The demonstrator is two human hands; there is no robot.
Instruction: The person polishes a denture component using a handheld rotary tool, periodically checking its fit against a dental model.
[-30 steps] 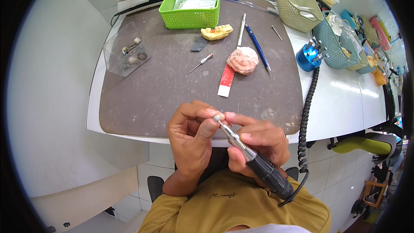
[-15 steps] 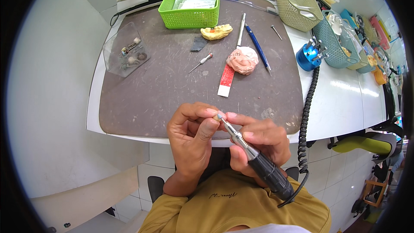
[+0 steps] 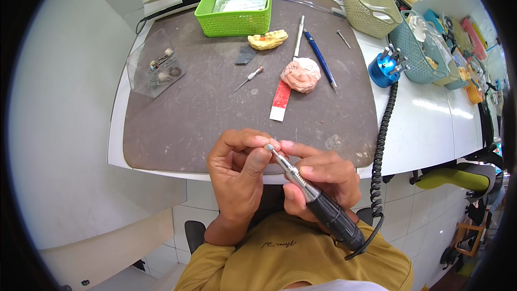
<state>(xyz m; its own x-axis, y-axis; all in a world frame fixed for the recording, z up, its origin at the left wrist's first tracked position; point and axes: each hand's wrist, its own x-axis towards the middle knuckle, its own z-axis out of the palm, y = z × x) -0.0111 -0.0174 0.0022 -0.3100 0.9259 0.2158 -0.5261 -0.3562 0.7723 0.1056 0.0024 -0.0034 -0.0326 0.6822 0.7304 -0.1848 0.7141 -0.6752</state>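
My left hand (image 3: 237,164) is closed in a pinch, thumb and fingertips on a small tooth-coloured piece that they mostly hide. A black and silver rotary handpiece (image 3: 318,200) lies in my right hand (image 3: 328,175), held like a pen. Its pale blue-grey bur (image 3: 270,147) sits at the left fingertips, touching or very close to the piece. Both hands meet just over the table's front edge. Beyond them lie a pink and white plaster mould (image 3: 301,74), a red and white strip (image 3: 280,99) and a yellow dental model (image 3: 267,40).
A green basket (image 3: 233,24) stands at the back, with a clear tray of small tool heads (image 3: 156,67) to its left. A small screwdriver (image 3: 248,78) and a blue pencil (image 3: 321,59) lie on the mat. Right, a blue bur holder (image 3: 384,70) stands near the coiled cord (image 3: 379,153).
The bur has shifted slightly left, over the spot where the tooth-coloured piece showed. Both hands keep their grip. The whole view has drifted slightly.
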